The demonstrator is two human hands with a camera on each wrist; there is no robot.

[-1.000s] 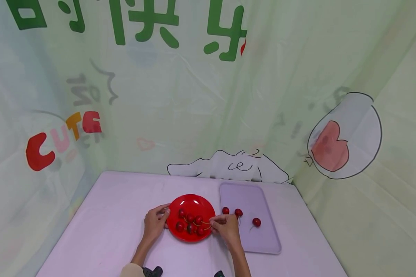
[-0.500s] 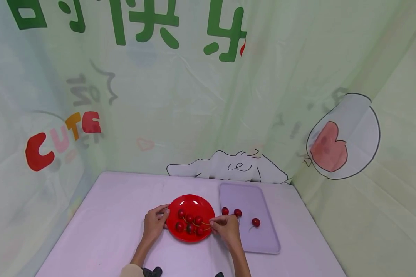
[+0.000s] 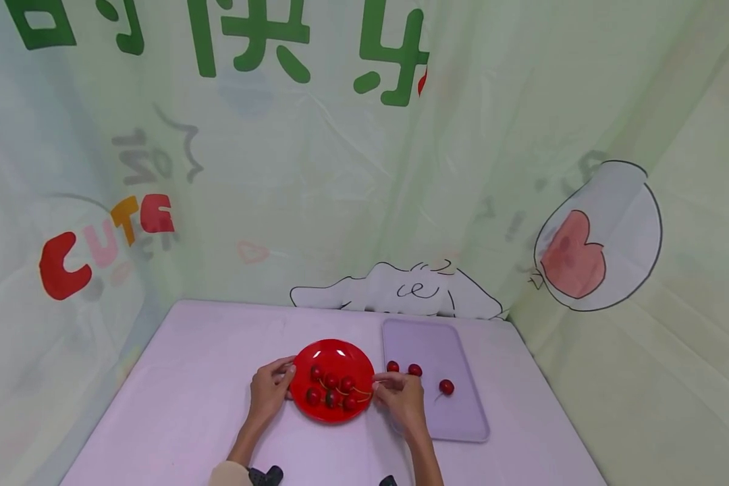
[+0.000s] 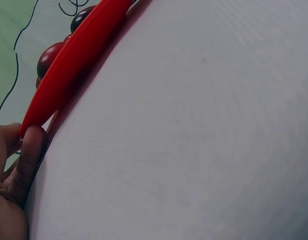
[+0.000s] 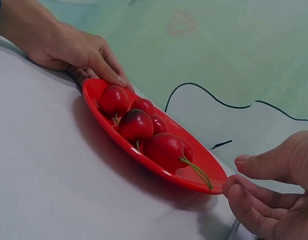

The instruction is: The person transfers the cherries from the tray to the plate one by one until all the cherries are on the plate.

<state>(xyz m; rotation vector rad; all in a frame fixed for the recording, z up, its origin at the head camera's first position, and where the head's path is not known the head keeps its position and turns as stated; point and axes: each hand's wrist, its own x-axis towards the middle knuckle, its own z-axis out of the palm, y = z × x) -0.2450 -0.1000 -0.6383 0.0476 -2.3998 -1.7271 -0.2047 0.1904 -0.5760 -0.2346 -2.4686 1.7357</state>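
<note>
A round red plate (image 3: 354, 360) holds several dark-red cherries (image 3: 331, 381), some with green stems (image 5: 198, 172) pointing right. My left hand (image 3: 268, 390) grips the plate's left rim; in the left wrist view its fingers (image 4: 31, 155) are at the plate's edge. At the opposite rim is my right hand (image 3: 403, 401). The right wrist view shows its thumb (image 5: 261, 162) raised apart from the fingers, with the fingertips right at the rim and nothing pinched between them. A shadow lies on the table below the plate.
To the right lies a light purple tray (image 3: 425, 337) bearing three cherries (image 3: 446, 387), one partly behind my right hand. A pale cloth covers the table (image 3: 219, 337). Printed curtains (image 3: 352, 202) enclose its back and sides.
My right hand has loosened from the plate's right rim and shifted slightly right, its thumb and fingers parting. My left hand keeps its grip and the plate stays about where it was.
</note>
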